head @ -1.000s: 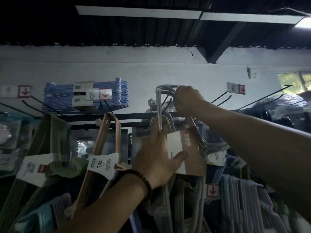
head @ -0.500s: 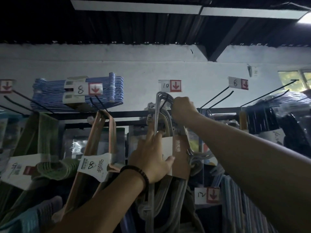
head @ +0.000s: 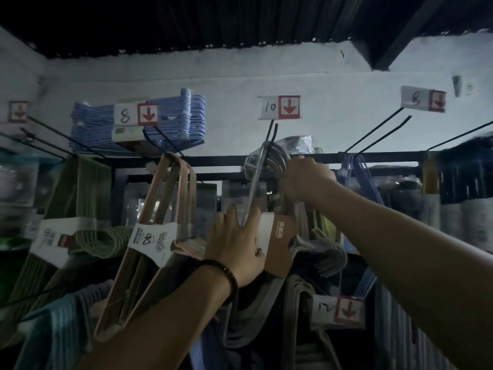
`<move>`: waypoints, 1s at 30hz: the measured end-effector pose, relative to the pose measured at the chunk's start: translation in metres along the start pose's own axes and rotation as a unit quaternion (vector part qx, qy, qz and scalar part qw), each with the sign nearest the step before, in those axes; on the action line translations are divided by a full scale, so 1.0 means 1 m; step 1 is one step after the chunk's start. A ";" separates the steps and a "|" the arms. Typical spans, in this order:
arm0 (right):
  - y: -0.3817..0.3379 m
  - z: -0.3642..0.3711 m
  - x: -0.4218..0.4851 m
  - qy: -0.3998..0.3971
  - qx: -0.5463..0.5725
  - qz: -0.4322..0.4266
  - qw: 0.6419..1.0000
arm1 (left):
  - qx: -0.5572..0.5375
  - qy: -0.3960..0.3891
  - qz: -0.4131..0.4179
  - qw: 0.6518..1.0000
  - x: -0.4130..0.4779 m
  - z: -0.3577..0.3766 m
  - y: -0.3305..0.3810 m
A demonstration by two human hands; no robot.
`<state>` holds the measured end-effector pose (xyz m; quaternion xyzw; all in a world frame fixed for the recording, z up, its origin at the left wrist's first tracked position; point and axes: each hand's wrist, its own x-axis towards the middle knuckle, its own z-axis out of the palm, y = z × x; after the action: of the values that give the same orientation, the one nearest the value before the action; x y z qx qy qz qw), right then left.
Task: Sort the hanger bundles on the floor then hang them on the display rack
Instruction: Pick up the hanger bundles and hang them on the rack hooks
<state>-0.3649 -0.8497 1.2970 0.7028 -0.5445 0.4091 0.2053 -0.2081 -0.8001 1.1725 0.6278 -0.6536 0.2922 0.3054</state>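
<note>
Right hand (head: 304,180) grips hanger bundle (head: 277,157), left hand (head: 234,244) pinches label (head: 280,236)

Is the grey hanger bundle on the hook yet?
Cannot tell: the bundle meets the peg, left hand and right hand holding it.
</note>
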 end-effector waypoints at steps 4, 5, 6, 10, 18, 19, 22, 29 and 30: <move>0.009 -0.005 -0.028 0.113 0.021 -0.058 0.992 | 0.025 0.065 0.032 0.997 -0.025 -0.005 0.000; 0.010 -0.008 -0.033 0.119 0.036 -0.081 0.989 | 0.033 0.073 0.031 0.996 -0.033 -0.008 0.000; 0.010 -0.012 -0.040 0.118 0.055 -0.107 0.986 | 0.045 0.083 0.037 0.995 -0.042 -0.012 -0.002; -0.003 -0.037 -0.080 0.116 0.108 -0.215 0.964 | 0.068 0.094 0.105 0.988 -0.096 -0.041 -0.016; -0.095 -0.037 -0.248 -0.025 0.248 -0.377 0.892 | 0.107 -0.023 -0.071 0.991 -0.320 -0.116 -0.065; -0.113 -0.025 -0.277 -0.041 0.250 -0.401 0.880 | 0.126 -0.043 -0.110 0.985 -0.359 -0.123 -0.077; -0.176 0.012 -0.386 -0.164 0.255 -0.457 0.836 | 0.161 -0.148 -0.255 0.942 -0.487 -0.148 -0.105; -0.322 0.027 -0.693 -0.446 0.281 -0.537 0.659 | 0.111 -0.318 -0.526 0.781 -0.819 -0.242 -0.083; -0.339 0.023 -0.737 -0.482 0.270 -0.550 0.627 | 0.098 -0.319 -0.567 0.753 -0.863 -0.258 -0.072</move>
<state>-0.0933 -0.3168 0.7484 0.9924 0.0567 -0.0482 -0.0985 -0.1057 -0.0512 0.6771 0.9665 -0.2051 -0.0892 0.1256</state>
